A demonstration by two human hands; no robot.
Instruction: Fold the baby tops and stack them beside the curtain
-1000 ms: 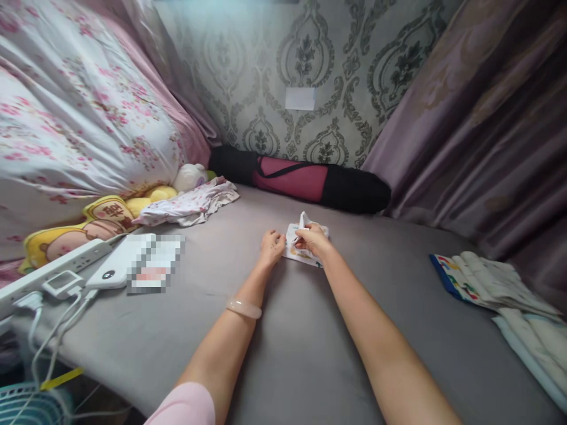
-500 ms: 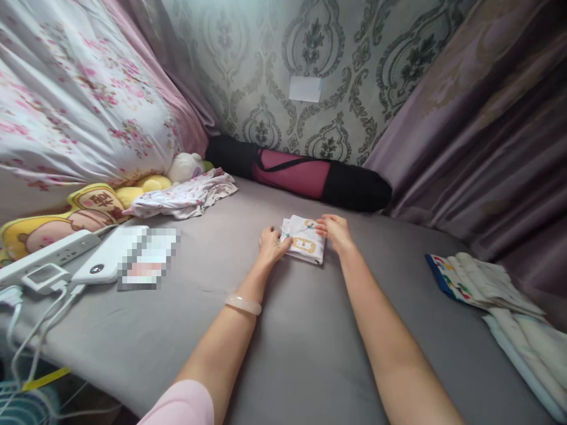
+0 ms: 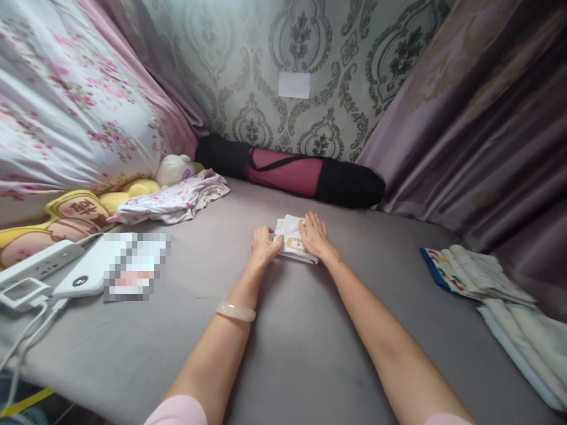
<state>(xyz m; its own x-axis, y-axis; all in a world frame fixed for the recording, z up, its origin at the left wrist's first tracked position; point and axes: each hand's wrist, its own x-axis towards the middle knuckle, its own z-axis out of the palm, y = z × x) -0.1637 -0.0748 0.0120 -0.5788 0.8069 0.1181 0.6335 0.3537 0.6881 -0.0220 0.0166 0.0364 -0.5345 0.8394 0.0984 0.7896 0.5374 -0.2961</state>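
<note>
A small white folded cloth with yellow-brown animal prints lies on the grey sheet in front of me. At its left edge is my left hand, fingers bent and thumb against the cloth; the fingertips are partly hidden. My right hand rests palm down across the right part of the cloth, its fingers stretched out flat. A pale bangle circles my left wrist.
A long black and maroon bag lies along the wall. To the right are folded cloths. At the left are a power strip, a white power bank, cables, plush toys and a crumpled floral cloth.
My right hand has moved from the cloth's right edge onto its top and flattened out. The left hand stays at the left edge. The whole view has shifted slightly.
</note>
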